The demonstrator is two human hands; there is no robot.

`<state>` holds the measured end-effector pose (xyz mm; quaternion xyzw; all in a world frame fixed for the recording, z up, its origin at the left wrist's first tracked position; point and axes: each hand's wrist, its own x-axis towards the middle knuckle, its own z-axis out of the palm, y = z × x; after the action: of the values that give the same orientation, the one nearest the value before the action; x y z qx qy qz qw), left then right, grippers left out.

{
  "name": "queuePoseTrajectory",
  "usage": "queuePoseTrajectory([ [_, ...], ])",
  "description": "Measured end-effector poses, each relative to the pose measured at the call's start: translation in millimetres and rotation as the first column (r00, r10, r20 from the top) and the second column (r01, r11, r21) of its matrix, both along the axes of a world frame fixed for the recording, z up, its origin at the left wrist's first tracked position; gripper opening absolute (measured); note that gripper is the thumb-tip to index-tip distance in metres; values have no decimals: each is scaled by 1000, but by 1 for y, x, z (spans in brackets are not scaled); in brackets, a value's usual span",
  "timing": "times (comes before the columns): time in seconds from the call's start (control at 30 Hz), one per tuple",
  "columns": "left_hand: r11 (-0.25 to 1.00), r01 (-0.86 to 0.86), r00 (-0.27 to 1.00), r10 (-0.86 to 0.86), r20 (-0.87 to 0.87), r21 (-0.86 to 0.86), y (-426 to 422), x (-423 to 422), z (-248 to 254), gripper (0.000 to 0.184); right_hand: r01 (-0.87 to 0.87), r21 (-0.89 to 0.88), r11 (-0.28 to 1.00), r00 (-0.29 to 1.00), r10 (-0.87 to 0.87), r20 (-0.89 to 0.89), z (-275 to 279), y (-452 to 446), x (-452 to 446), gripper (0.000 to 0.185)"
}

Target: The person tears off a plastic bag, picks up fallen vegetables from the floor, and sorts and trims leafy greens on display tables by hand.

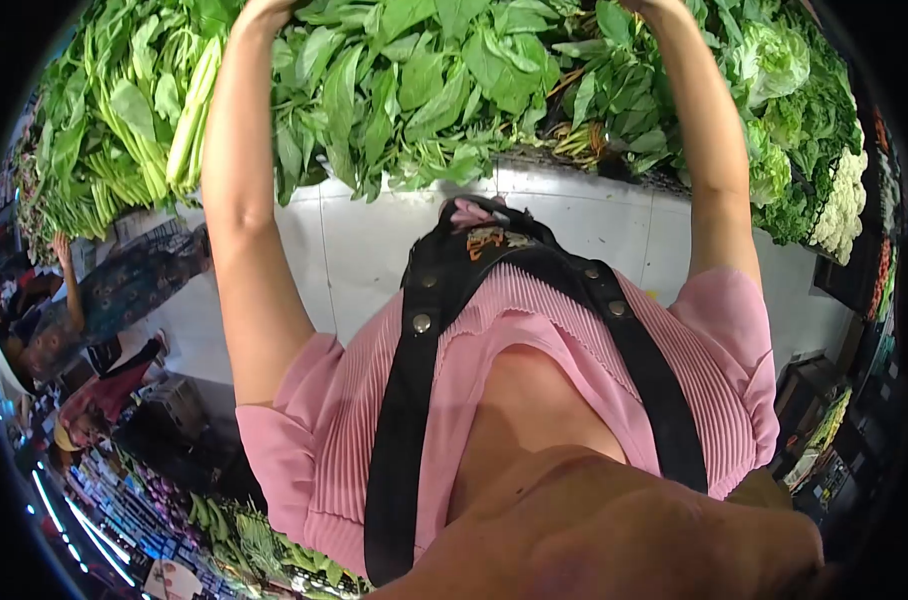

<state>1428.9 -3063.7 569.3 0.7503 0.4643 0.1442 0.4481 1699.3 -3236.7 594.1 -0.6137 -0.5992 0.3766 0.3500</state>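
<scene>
Both my arms reach forward over a display of leafy greens. My left hand (271, 6) shows only at the top edge, its fingers cut off, near broad-leaved greens (414, 85). Pale-stalked greens (194, 115) lie just left of that forearm. At the top right, my right hand (657, 6) is likewise cropped at the wrist, close to a bunch of darker leaves (624, 95). What either hand touches or holds is out of frame.
Lettuce (772, 62) and cauliflower (840, 205) lie to the right. A pale tiled floor (364, 235) runs below the display. Another person in a patterned garment (114, 290) stands at left, one hand (64, 250) by the greens. More vegetables (234, 540) are behind.
</scene>
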Motion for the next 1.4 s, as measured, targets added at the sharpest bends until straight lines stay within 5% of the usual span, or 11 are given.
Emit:
queuePoseTrajectory([
  [0.17,972,202,955,-170,244,-116,-31,-85,-42,75,-261,-332,907,965,231,-126,-63,-9,-43,105],
  [0.27,968,249,952,-242,187,-16,-59,-102,-54,98,49,384,922,975,-128,183,-99,-25,-86,85],
  [0.4,922,245,966,-258,4,298,-66,-137,-68,113,27,507,862,1000,-20,-19,-79,-48,-98,24],
  [0.67,916,59,997,-35,-66,397,-72,-139,-123,100,295,42,954,926,-275,-260,-83,-74,50,12],
  [0.7,894,60,997,-37,-62,445,-82,-127,-112,90,336,381,861,941,-325,-95,-96,-89,36,22],
  [0.73,858,39,999,-27,-31,512,-84,-121,-119,80,429,-111,897,895,-405,188,-86,-78,30,37],
  [0.87,802,79,994,-107,13,592,-115,-98,-101,49,224,105,969,772,-242,588,-86,-68,32,42],
  [1.0,810,58,978,-163,128,584,-128,-77,-53,38,249,269,930,966,-257,-7,-103,-92,39,45],
  [1.07,921,-60,934,-83,347,384,-111,-65,-49,38,153,396,906,984,-175,22,-101,-93,41,52],
  [1.27,797,259,925,-42,-377,546,-62,-7,-93,62,167,368,915,861,-317,397,-79,-95,46,82],
  [1.4,819,222,962,-93,-258,530,-95,-16,-74,67,487,502,714,726,-651,222,-44,-106,54,87],
])
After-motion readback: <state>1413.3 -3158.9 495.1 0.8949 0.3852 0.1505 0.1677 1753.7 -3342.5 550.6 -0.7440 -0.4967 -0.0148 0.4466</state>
